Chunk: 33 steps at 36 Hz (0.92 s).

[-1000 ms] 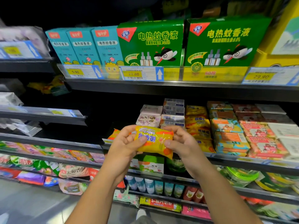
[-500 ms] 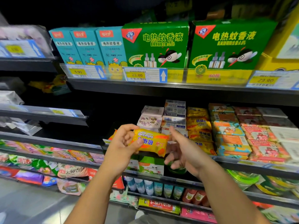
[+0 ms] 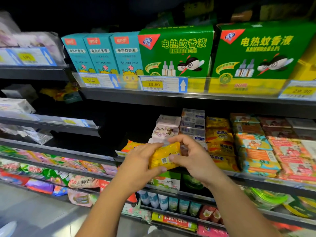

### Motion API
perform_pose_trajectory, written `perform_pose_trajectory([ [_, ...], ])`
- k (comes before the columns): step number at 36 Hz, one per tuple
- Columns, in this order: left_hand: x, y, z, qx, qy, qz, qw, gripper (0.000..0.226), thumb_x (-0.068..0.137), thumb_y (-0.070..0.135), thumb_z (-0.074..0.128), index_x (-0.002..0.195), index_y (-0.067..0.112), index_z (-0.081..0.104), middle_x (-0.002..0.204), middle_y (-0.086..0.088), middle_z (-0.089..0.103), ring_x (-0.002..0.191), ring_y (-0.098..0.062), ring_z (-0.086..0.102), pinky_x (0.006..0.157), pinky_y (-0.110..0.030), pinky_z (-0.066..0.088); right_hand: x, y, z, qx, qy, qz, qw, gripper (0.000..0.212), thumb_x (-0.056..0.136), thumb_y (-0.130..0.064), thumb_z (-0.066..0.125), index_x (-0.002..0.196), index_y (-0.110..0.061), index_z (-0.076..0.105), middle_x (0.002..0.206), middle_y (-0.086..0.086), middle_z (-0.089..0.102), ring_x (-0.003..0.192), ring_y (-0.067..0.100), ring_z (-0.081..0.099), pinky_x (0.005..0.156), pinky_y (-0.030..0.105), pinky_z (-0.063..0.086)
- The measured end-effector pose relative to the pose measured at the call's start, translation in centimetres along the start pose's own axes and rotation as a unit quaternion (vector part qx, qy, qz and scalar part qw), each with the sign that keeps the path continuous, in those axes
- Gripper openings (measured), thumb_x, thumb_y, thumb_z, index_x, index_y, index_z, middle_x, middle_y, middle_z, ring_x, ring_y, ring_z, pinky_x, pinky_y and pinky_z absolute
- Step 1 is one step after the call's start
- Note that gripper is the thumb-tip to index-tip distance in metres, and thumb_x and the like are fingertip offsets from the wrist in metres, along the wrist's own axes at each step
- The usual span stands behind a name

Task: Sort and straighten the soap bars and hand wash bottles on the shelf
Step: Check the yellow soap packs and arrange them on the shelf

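Observation:
A yellow wrapped soap bar [image 3: 164,157] is held in front of the middle shelf, its back with a small code label facing me. My left hand [image 3: 140,161] grips its left end from below and behind. My right hand [image 3: 189,156] pinches its right end, thumb on the front and fingers curled over the top. Another yellow-orange soap bar [image 3: 131,145] lies on the shelf just behind my left hand. Stacks of yellow soap bars [image 3: 219,142] and white and blue soap boxes [image 3: 192,124] stand on the same shelf to the right.
Orange and pink soap packs [image 3: 256,151] fill the shelf's right part. Green and teal mosquito-liquid boxes [image 3: 176,52] stand on the shelf above. The dark shelf space [image 3: 109,134] left of the stacks holds little. Lower shelves carry bagged goods [image 3: 82,182] and small bottles [image 3: 162,200].
My right hand, which had let go half a second ago, has taken hold of the soap bar again. The bar has been turned so that its back faces me.

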State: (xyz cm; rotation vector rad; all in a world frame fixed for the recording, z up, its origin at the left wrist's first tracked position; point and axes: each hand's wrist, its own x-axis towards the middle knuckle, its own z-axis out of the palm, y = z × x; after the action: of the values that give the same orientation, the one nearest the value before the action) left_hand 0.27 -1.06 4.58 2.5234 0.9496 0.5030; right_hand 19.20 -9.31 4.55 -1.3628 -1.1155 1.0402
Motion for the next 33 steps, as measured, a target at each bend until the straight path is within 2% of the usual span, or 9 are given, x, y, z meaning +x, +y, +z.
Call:
perform_pose_trajectory([
  [5, 0.4, -0.6, -0.4, 0.13, 0.077, 0.069, 0.986, 0.063, 0.077, 0.066, 0.056, 0.128, 0.03, 0.059, 0.104, 0.01, 0.067, 0.096, -0.017, 0.057, 0.081, -0.04, 0.047, 1.0, 0.1, 0.3, -0.003, -0.013, -0.005, 1.0, 0.041, 0.091, -0.007, 0.072, 0.109, -0.043, 0.065, 0.103, -0.003, 0.067, 0.099, 0.02, 0.067, 0.084, 0.042, 0.06],
  [11, 0.9, -3.3, -1.4, -0.088, 0.081, -0.06, 0.991, 0.049, 0.076, 0.027, 0.086, 0.12, 0.031, 0.065, 0.104, 0.014, 0.061, 0.094, -0.008, 0.059, 0.08, -0.028, 0.05, 2.9, -0.3, 0.4, 0.04, 0.033, -0.014, 0.999, 0.025, 0.099, -0.02, 0.061, 0.12, -0.033, 0.063, 0.115, 0.0, 0.069, 0.104, 0.013, 0.067, 0.096, 0.038, 0.055],
  [14, 1.8, -5.0, -1.4, -0.195, 0.137, -0.126, 0.963, 0.037, 0.079, 0.014, 0.083, 0.108, 0.029, 0.064, 0.096, 0.008, 0.068, 0.08, -0.002, 0.064, 0.067, -0.016, 0.049, 4.2, 0.4, 0.2, -0.184, 0.067, -0.023, 0.98, 0.021, 0.1, -0.033, 0.058, 0.12, -0.039, 0.062, 0.126, -0.012, 0.062, 0.113, 0.005, 0.057, 0.095, 0.023, 0.048],
  [16, 2.8, -6.1, -1.2, -0.225, 0.182, -0.173, 0.941, 0.034, 0.082, 0.014, 0.081, 0.108, 0.025, 0.062, 0.094, 0.006, 0.069, 0.077, -0.003, 0.064, 0.064, -0.015, 0.049, 4.8, 0.8, 0.2, -0.359, 0.045, -0.043, 0.931, 0.032, 0.1, -0.039, 0.054, 0.132, -0.038, 0.057, 0.141, -0.015, 0.05, 0.13, 0.008, 0.041, 0.102, 0.021, 0.034],
  [18, 4.0, -7.1, -0.9, -0.221, 0.199, -0.205, 0.933, 0.032, 0.085, 0.018, 0.079, 0.111, 0.023, 0.06, 0.095, 0.004, 0.069, 0.08, -0.007, 0.065, 0.066, -0.02, 0.049, 5.2, 0.9, 0.4, -0.428, 0.004, -0.052, 0.902, 0.042, 0.101, -0.041, 0.052, 0.143, -0.039, 0.048, 0.154, -0.016, 0.035, 0.143, 0.01, 0.024, 0.112, 0.024, 0.022],
  [22, 6.4, -9.6, -0.2, -0.16, 0.153, -0.233, 0.947, 0.033, 0.088, 0.021, 0.075, 0.117, 0.027, 0.058, 0.1, 0.002, 0.068, 0.092, -0.02, 0.064, 0.08, -0.039, 0.054, 5.6, 1.6, 1.0, -0.492, -0.064, 0.009, 0.868, 0.059, 0.101, -0.056, 0.042, 0.155, -0.048, 0.019, 0.166, -0.02, 0.002, 0.153, 0.011, -0.002, 0.122, 0.033, 0.008],
  [25, 7.5, -11.6, 0.3, -0.096, 0.098, -0.216, 0.967, 0.03, 0.091, 0.025, 0.071, 0.116, 0.036, 0.059, 0.099, 0.006, 0.066, 0.1, -0.027, 0.059, 0.089, -0.05, 0.051, 5.8, 1.7, 1.3, -0.512, -0.062, 0.026, 0.856, 0.062, 0.1, -0.064, 0.035, 0.155, -0.05, 0.01, 0.166, -0.022, -0.004, 0.153, 0.012, -0.007, 0.122, 0.034, 0.002],
  [29, 8.9, -12.1, 0.2, -0.023, 0.024, -0.217, 0.976, 0.031, 0.098, 0.031, 0.062, 0.129, 0.034, 0.059, 0.117, 0.005, 0.059, 0.121, -0.027, 0.044, 0.107, -0.046, 0.034, 5.9, 2.0, 1.6, -0.509, -0.035, 0.018, 0.86, 0.061, 0.1, -0.065, 0.028, 0.156, -0.048, 0.009, 0.166, -0.02, 0.002, 0.153, 0.013, -0.003, 0.122, 0.034, 0.001],
  [33, 10.3, -11.7, 0.0, 0.103, -0.058, -0.201, 0.973, 0.036, 0.102, 0.035, 0.052, 0.137, 0.04, 0.051, 0.149, 0.005, 0.043, 0.139, -0.027, 0.024, 0.107, -0.045, 0.02, 6.0, 2.2, 1.7, -0.527, -0.034, 0.028, 0.849, 0.061, 0.103, -0.061, 0.023, 0.159, -0.041, 0.006, 0.168, -0.014, -0.004, 0.153, 0.012, -0.009, 0.119, 0.028, -0.007],
])
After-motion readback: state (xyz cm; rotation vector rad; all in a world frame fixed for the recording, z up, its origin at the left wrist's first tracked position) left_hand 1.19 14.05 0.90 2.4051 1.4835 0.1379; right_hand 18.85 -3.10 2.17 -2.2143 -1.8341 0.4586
